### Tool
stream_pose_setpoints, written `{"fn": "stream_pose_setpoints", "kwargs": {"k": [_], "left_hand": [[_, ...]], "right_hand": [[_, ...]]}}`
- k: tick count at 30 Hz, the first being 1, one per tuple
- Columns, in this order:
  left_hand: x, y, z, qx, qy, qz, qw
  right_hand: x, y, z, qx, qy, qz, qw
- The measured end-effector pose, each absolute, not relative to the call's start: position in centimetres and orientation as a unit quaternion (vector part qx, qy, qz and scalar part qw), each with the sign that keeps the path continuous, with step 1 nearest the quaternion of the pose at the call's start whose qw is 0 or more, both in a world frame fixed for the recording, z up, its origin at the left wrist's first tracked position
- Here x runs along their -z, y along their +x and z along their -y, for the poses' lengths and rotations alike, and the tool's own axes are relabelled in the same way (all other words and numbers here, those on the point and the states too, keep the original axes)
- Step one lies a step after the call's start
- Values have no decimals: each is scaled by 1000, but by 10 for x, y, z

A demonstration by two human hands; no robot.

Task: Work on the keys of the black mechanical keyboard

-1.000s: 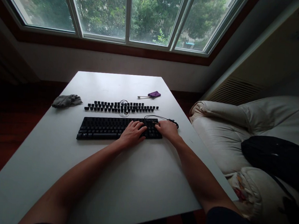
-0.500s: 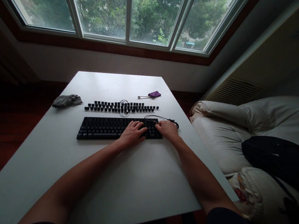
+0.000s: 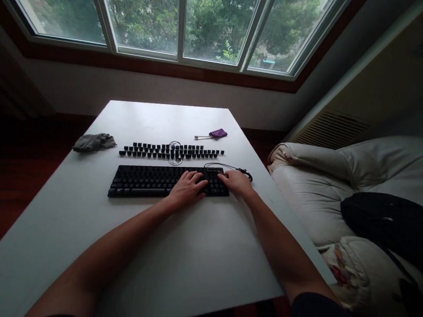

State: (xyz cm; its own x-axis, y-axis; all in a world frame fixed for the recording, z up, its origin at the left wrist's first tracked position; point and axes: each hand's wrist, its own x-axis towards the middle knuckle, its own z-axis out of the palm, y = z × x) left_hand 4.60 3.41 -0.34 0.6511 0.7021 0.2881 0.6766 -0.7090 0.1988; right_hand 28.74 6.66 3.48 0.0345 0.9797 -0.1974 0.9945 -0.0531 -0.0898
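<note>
A black keyboard [image 3: 143, 179] lies across the white table in front of me. My left hand [image 3: 189, 185] rests on its right half with the fingers spread. At the number pad's upper right, my right hand [image 3: 236, 181] has its fingers curled and its thumb against the keys. Whatever the right fingertips hold, if anything, is too small to make out. Behind the keyboard stand rows of loose black keycaps [image 3: 156, 150]. A thin dark cable [image 3: 245, 173] curls past the keyboard's right rear corner, partly behind my right hand.
A grey cloth [image 3: 94, 142] lies by the table's left edge. Toward the back right are a purple cloth [image 3: 218, 133] and thin white-tipped sticks [image 3: 203, 137]. A cream sofa [image 3: 305, 186] bearing a dark bag [image 3: 387, 223] stands right of the table [image 3: 195, 256].
My right thumb and fingers have shifted slightly at the number pad; a small shiny bit seen earlier by the fingertips no longer shows. The left hand stays in place.
</note>
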Motion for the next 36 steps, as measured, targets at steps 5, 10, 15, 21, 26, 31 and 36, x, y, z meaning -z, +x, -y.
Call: {"fn": "stream_pose_setpoints", "kwargs": {"k": [5, 10, 15, 21, 26, 31, 36], "left_hand": [[4, 46, -34, -179, 906, -382, 39], [4, 46, -34, -175, 907, -382, 35], [4, 46, -34, -180, 906, -381, 39], [4, 46, -36, -180, 906, -382, 44], [5, 46, -36, -178, 907, -380, 36], [6, 46, -35, -175, 906, -385, 30], [7, 45, -35, -176, 906, -384, 30]], "right_hand": [[-37, 282, -65, 99, 722, -683, 35], [-38, 277, -61, 69, 729, -680, 38], [-40, 270, -53, 33, 740, -670, 38], [-50, 259, -49, 1, 744, -669, 12], [-51, 269, -54, 13, 758, -653, -10], [-50, 287, -70, 21, 763, -645, -36], [-48, 291, -105, 41, 768, -639, -30]]}}
